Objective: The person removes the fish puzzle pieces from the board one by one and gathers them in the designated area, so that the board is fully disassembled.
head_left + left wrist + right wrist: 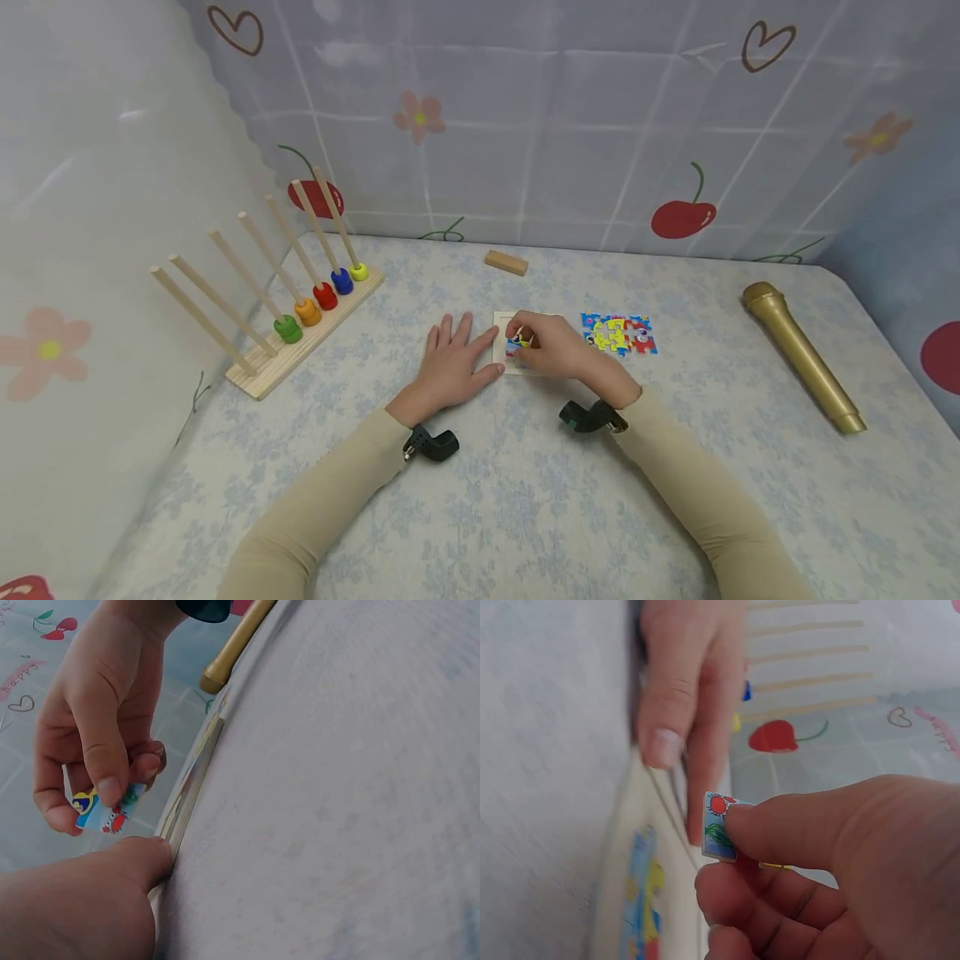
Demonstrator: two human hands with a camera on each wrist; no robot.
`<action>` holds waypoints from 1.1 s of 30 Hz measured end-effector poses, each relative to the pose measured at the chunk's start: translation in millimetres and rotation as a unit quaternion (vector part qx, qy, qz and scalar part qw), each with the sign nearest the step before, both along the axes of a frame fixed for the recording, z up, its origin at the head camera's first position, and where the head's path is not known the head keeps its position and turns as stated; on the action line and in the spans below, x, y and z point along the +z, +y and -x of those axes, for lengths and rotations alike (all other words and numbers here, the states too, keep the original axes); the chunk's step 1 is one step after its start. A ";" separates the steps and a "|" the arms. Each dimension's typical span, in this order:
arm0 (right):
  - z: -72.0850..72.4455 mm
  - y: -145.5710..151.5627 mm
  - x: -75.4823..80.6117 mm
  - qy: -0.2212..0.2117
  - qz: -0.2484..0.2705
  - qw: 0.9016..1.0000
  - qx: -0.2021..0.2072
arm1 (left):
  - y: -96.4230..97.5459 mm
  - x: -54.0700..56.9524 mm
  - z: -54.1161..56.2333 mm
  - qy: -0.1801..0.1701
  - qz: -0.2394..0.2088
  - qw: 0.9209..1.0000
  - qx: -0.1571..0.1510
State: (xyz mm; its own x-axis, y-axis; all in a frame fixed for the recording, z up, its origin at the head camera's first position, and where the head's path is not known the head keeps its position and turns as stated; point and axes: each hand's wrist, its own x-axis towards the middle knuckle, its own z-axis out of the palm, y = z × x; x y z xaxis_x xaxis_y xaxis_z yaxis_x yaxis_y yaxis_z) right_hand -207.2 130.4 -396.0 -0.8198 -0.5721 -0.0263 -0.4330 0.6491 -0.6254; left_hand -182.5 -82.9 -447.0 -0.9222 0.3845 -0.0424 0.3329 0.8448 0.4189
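My right hand (557, 346) pinches a small jigsaw puzzle piece (718, 831) between thumb and fingers. The piece is printed with a red crab and green seaweed, with a bit of yellow beside it in the left wrist view. It is held above a pale puzzle tray (499, 320), which the right hand partly covers. My left hand (453, 367) lies with fingers spread on the cloth, thumb and forefinger at the tray's left edge. To the right of the tray, a cluster of puzzle pieces (618, 334) in blue, yellow and red lies on the table.
A wooden peg rack (315, 333) with coloured rings stands at the left. Behind the tray lies a wooden block (506, 262), and a gold toy microphone (806, 358) is at the right. A patterned curtain (540, 125) closes off the table's back edge.
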 end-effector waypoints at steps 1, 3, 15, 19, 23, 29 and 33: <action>0.5 2.8 2.3 -0.001 0.001 1.000 -0.005 | 0.1 0.1 0.0 0.000 0.001 1.000 0.000; 1.6 9.2 6.9 -0.009 0.006 1.000 -0.014 | 0.3 0.0 0.0 -0.001 0.002 1.000 0.001; 0.0 71.1 26.2 -0.027 -0.024 0.995 -0.091 | 0.7 1.5 -1.1 -0.004 -0.001 1.000 0.002; -3.3 87.7 26.5 -0.021 -0.043 0.993 -0.107 | 0.7 1.2 -1.2 -0.002 -0.002 1.000 0.001; -6.8 98.1 22.2 -0.031 -0.050 0.991 -0.120 | 0.8 1.6 -1.6 -0.004 -0.004 1.000 0.002; -10.8 105.6 9.2 -0.053 -0.052 0.988 -0.138 | 1.2 1.1 -1.3 -0.005 0.000 1.000 0.004; -13.3 106.9 0.8 -0.086 -0.053 0.981 -0.163 | 1.7 0.4 -0.1 -0.007 0.001 1.000 0.003</action>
State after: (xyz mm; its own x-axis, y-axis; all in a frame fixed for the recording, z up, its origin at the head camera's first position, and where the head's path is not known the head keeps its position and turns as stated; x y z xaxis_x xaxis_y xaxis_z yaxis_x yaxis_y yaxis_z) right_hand -193.9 237.3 -395.2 -0.9371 -0.2660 -0.2259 -0.0846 0.8012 -0.5924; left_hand -182.5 -81.3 -446.6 -0.9237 0.3789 -0.0565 0.3216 0.8472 0.4228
